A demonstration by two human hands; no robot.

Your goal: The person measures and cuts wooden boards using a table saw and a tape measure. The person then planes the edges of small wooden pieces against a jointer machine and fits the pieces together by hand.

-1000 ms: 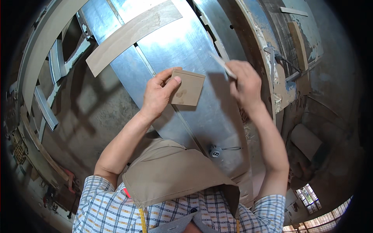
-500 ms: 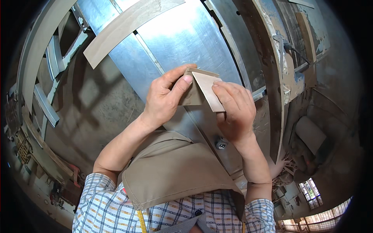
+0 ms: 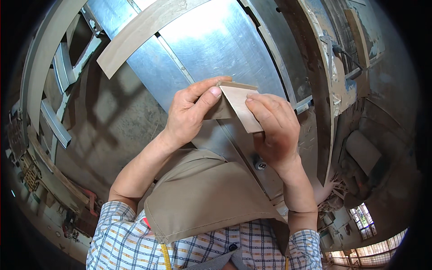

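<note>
My left hand [image 3: 185,112] grips a small flat brown board [image 3: 219,110], thumb on its near face and fingers behind its upper edge. In my right hand [image 3: 277,126] is a thin, pale rectangular piece [image 3: 239,107], pinched by its right side. The pale piece lies tilted over the front of the brown board, its upper left corner by my left thumb. Whether the two touch along their whole length I cannot tell. Both are held up in front of my apron [image 3: 211,198], over the near end of a shiny metal machine table [image 3: 211,49].
A long wooden strip [image 3: 144,31] lies across the metal table at the far left. Metal channels [image 3: 56,123] stand at the left. On the right runs a long dark beam [image 3: 315,76], with a clamp-like metal tool [image 3: 335,49] beside it. A round knob [image 3: 259,165] sits below my right hand.
The pale piece has shifted slightly left and down against the brown board, and its tilt has changed a little. My grip with both hands stays the same.
</note>
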